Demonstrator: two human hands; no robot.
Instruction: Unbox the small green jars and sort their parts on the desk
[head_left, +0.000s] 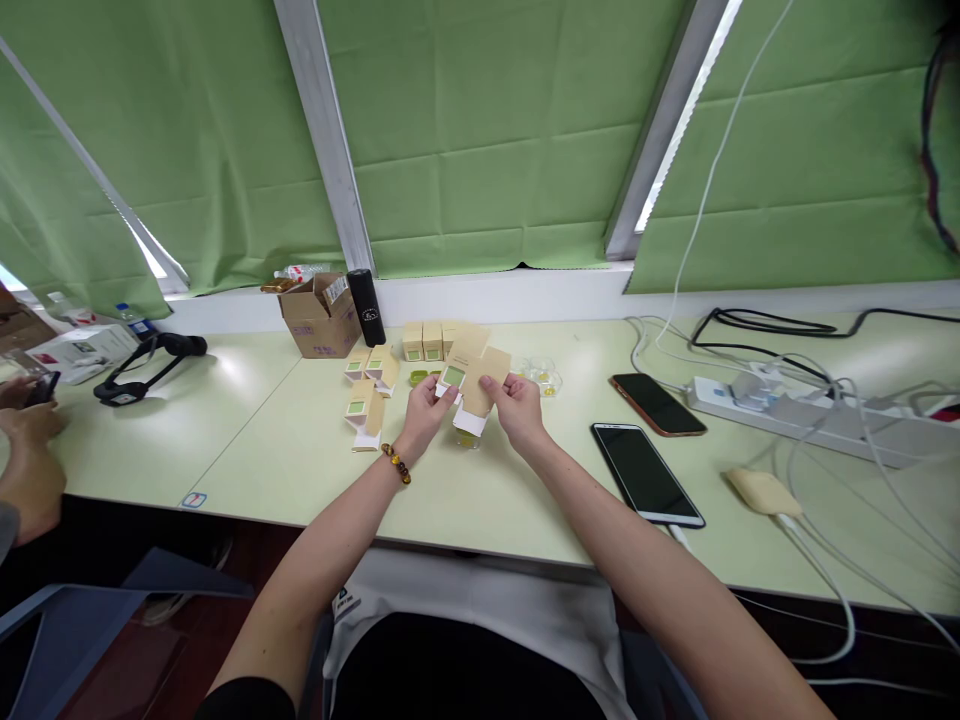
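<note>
Between my two hands is an unfolded tan paper box [478, 372] with white inner flaps and a square window. My left hand [426, 412] pinches its left side near the window, and my right hand [517, 408] grips its right panel. Just below the cardboard, a small clear container with something yellow-green [466, 438] is partly hidden. Left of my hands stand several partly folded tan boxes [364, 408] with green windows. Behind them is a row of closed small boxes [424, 340]. A green piece [418, 378] lies by my left fingers, and clear round containers [546, 376] lie beyond my right hand.
On the right lie two phones [646, 474], a power strip [795, 415], a cream charger [763, 492] and loose cables. At the back are a cardboard carton [321, 318] and a black cylinder [366, 308]. A black headset [146, 368] and another person's hands [28, 405] are at left.
</note>
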